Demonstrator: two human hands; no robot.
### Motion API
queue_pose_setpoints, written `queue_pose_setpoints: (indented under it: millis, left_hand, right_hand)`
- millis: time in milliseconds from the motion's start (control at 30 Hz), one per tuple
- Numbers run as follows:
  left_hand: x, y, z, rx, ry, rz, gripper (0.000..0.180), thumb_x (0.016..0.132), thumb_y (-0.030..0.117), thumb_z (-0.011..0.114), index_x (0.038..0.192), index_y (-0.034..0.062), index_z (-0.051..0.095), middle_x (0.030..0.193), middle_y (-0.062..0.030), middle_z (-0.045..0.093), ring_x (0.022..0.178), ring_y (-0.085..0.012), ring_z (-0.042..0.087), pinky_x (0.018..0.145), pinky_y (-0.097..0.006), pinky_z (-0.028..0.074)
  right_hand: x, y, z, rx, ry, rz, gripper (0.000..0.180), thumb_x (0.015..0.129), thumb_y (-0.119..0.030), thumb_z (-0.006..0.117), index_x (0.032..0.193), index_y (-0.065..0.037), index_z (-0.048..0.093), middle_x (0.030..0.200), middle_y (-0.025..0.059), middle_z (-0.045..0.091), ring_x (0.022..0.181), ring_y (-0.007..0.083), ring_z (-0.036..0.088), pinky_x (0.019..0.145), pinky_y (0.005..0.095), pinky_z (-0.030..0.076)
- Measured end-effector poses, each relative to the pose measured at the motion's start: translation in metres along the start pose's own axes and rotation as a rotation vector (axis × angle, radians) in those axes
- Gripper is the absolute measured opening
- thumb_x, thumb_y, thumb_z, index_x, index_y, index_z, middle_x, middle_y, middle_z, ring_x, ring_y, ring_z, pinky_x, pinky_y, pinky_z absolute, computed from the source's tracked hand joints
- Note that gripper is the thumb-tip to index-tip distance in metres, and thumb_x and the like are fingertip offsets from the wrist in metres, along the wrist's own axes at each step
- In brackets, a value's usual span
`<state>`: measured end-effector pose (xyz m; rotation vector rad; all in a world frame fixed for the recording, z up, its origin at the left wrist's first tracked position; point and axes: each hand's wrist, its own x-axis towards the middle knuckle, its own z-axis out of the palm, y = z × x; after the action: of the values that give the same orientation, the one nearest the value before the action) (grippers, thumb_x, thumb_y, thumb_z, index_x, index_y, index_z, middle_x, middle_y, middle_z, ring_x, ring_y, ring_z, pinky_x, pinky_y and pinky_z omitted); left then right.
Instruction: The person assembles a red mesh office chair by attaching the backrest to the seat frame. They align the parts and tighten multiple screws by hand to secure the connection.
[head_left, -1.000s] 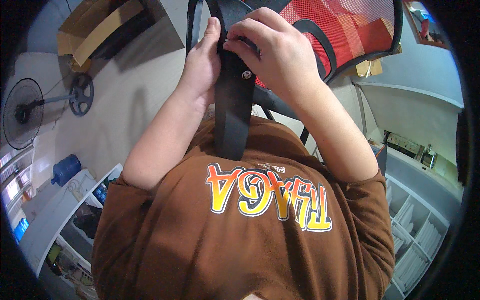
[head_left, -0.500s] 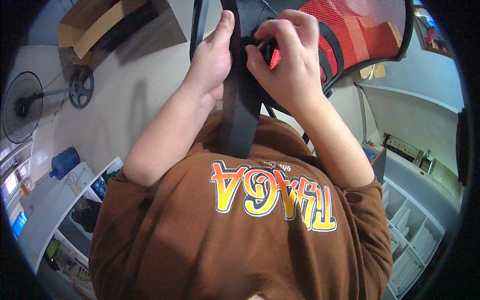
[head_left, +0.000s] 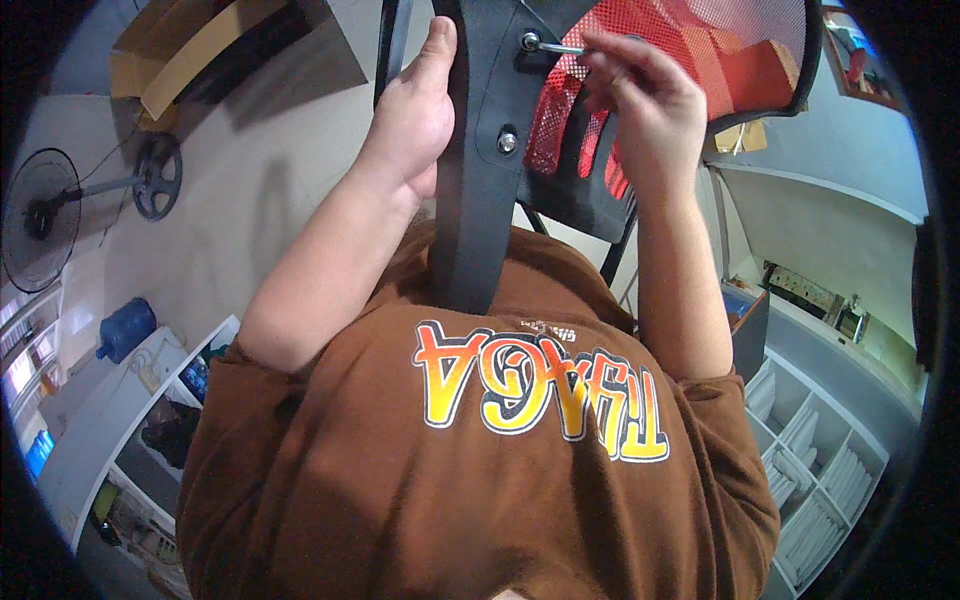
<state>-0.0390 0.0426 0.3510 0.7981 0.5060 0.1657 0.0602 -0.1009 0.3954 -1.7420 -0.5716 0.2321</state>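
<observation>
A black chair part point(head_left: 478, 150), a thick curved bar, stands upright in front of my chest. My left hand point(head_left: 412, 125) wraps its left edge, thumb pointing up and the other fingers hidden behind it. My right hand point(head_left: 655, 105) pinches a thin metal hex key point(head_left: 560, 48) between thumb and fingers. The key lies sideways, its far end at the upper bolt point(head_left: 529, 42) on the bar's plate. Lower on the plate shows a second silver bolt point(head_left: 507, 143). Red mesh point(head_left: 690, 45) of the chair spreads behind my right hand.
A standing fan point(head_left: 45, 220) and an opened cardboard box point(head_left: 190, 60) are on the left. A blue water jug point(head_left: 127, 329) sits near a white shelf point(head_left: 150, 400). White compartments with papers point(head_left: 810, 470) stand at the lower right.
My right hand has moved right, away from the bar, uncovering both bolts and the hex key. My left hand keeps its hold, and the bar has shifted slightly left.
</observation>
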Motion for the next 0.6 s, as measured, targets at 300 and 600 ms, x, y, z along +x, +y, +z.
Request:
queue_pose_setpoints:
  millis: [300, 600]
  left_hand:
    - [-0.001, 0.004, 0.0, -0.05, 0.056, -0.019, 0.053, 0.097, 0.052, 0.039, 0.12, 0.0056, 0.054, 0.104, -0.0092, 0.064, 0.091, -0.0187, 0.064, 0.079, -0.036, 0.055]
    - [0.004, 0.0, -0.01, -0.045, 0.031, 0.007, 0.054, 0.097, 0.051, 0.04, 0.115, 0.0045, 0.059, 0.104, -0.0089, 0.066, 0.09, -0.0163, 0.066, 0.078, -0.032, 0.056]
  right_hand:
    - [0.008, -0.042, 0.05, -0.666, -0.246, -0.6, 0.015, 0.075, -0.019, 0.065, 0.088, -0.013, 0.07, 0.081, 0.0061, 0.066, 0.074, 0.0273, 0.064, 0.065, 0.0351, 0.053]
    - [-0.012, 0.002, 0.023, -0.533, -0.15, -0.997, 0.027, 0.067, -0.003, 0.07, 0.091, -0.014, 0.068, 0.09, -0.0026, 0.066, 0.075, 0.0169, 0.057, 0.066, 0.0281, 0.049]
